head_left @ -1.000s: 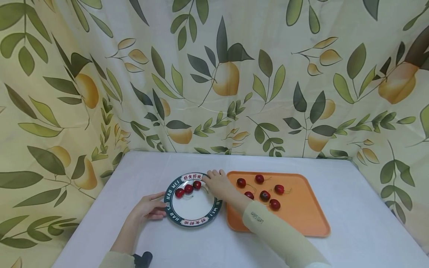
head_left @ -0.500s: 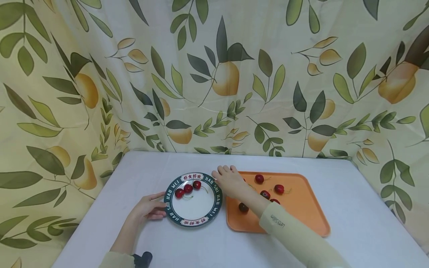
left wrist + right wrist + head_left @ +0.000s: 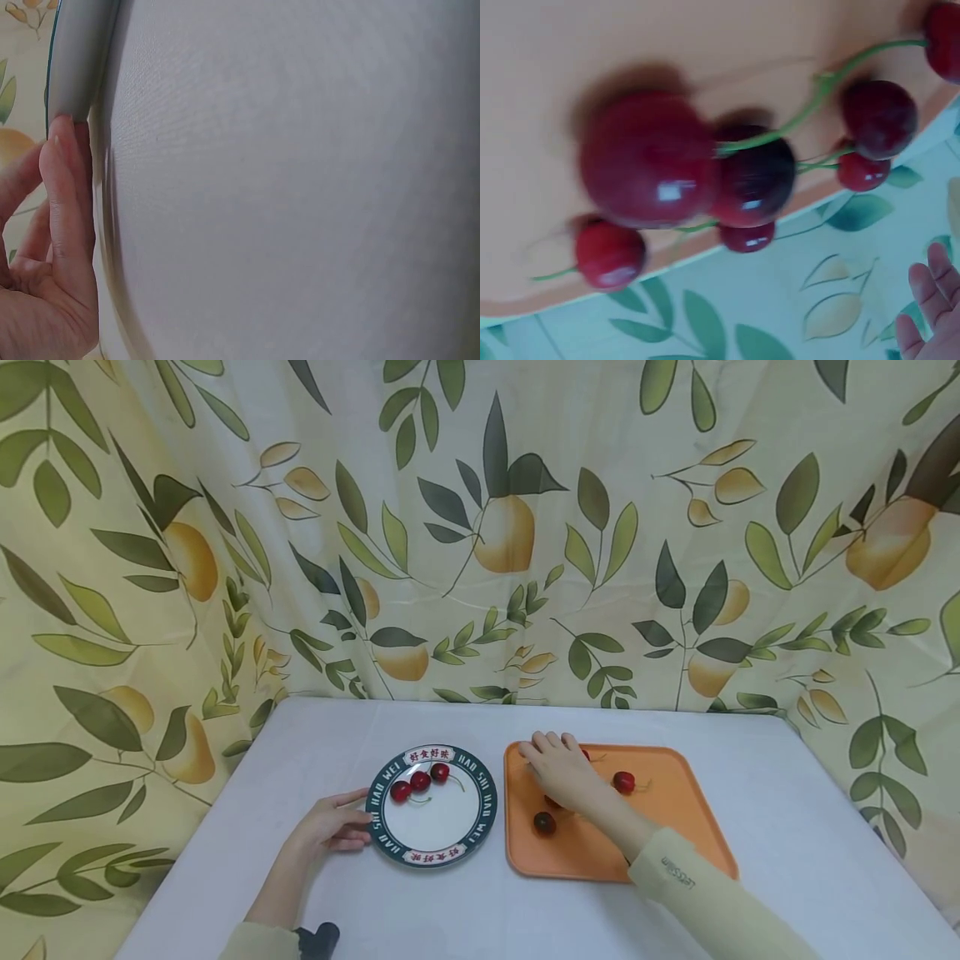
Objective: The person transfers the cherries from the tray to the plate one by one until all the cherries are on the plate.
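A white plate [image 3: 442, 827] with a dark green lettered rim holds three red cherries [image 3: 420, 782] at its upper left. My left hand [image 3: 339, 825] lies at the plate's left edge; in the left wrist view its straight fingers [image 3: 69, 202] touch the plate's outer side [image 3: 81, 60]. Over the back left part of an orange tray [image 3: 667, 827] is my right hand [image 3: 566, 772], its fingers pointing away from me. It holds nothing, and in the right wrist view its fingers [image 3: 930, 296] are extended and apart. Several stemmed cherries [image 3: 649, 161] lie on the tray, some hidden under the hand and forearm.
The plate and tray stand side by side on a white-covered table [image 3: 420, 910], with a narrow gap between them. A patterned curtain [image 3: 480, 635] hangs behind the table and along its left side. A black strap [image 3: 321, 941] shows at my left wrist.
My right hand has moved right, from the plate's right rim to above the tray, uncovering the rim and a dark cherry near the tray's left side. My left hand stays in place.
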A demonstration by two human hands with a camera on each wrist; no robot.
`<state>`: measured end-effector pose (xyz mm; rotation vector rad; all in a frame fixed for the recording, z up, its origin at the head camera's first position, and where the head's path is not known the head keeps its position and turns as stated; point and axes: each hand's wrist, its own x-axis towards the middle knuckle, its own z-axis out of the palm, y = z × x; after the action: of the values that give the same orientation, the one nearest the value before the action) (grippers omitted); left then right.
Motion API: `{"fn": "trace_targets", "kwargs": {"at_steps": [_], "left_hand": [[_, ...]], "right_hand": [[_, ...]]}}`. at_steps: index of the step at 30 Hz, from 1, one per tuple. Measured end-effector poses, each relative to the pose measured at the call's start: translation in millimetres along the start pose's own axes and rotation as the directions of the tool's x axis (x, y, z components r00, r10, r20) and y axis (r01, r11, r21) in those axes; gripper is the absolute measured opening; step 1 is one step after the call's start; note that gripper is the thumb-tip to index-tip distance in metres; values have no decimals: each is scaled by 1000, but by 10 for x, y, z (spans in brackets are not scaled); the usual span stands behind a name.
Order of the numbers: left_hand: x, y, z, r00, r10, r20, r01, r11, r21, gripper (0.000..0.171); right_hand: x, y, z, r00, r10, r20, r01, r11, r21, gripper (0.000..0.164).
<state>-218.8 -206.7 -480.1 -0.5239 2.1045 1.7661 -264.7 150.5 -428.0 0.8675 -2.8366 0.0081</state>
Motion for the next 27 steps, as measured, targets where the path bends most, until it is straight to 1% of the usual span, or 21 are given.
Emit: {"fn": "trace_targets", "kwargs": {"at_steps": [3, 7, 10, 13, 22, 27], "left_hand": [[2, 4, -4, 1000, 0, 4, 0, 1000, 3, 57], [7, 7, -6, 1000, -5, 1, 5, 1000, -1, 56], [8, 8, -3, 1000, -4, -2, 4, 1000, -4, 56], [1, 11, 2, 1000, -1, 0, 1, 1000, -2, 55], [-13, 12, 3, 1000, 1, 0, -1, 1000, -4, 55], [-8, 0, 1, 1000, 8, -4, -8, 1000, -2, 54]], "right_hand": [[-86, 84, 10, 1000, 15, -6, -15, 1000, -2, 24], [-202, 183, 25, 999, 20, -44, -21, 1000, -9, 26], [-293, 248, 37, 997, 18, -82, -19, 1000, -16, 25], [-383, 326, 55, 995, 21, -93, -24, 999, -23, 23], [-609, 599, 118, 994, 89, -66, -92, 994, -53, 27], [-727, 719, 122, 991, 125, -54, -128, 991, -40, 22]]}}
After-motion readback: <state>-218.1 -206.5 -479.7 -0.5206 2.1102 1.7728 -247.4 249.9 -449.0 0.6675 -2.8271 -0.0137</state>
